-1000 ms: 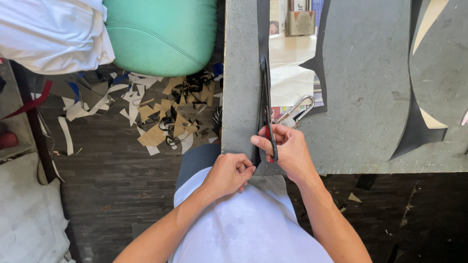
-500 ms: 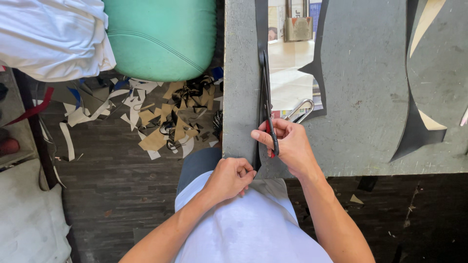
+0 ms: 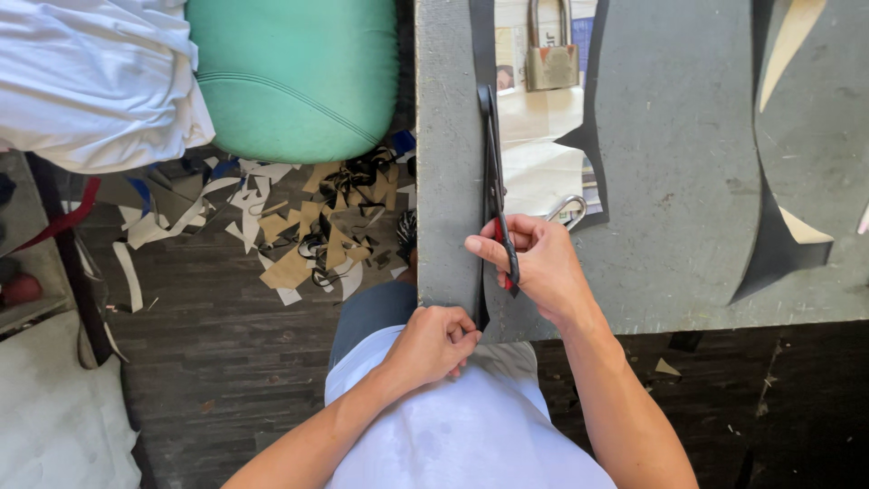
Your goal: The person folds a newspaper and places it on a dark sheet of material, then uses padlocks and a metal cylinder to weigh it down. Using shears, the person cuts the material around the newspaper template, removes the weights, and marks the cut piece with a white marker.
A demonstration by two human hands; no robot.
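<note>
Two hands work at the near edge of a grey worktop (image 3: 688, 181). The right hand (image 3: 543, 263) is closed around the handles of black scissors (image 3: 493, 172), whose blades point away along a black strip (image 3: 482, 45) lying on the worktop. The left hand (image 3: 434, 344) is pinched shut on the strip's near end, just below the worktop edge. A padlock (image 3: 550, 54) sits farther back. Paper scraps (image 3: 299, 226) litter the floor beside a green cushion (image 3: 294, 77).
</note>
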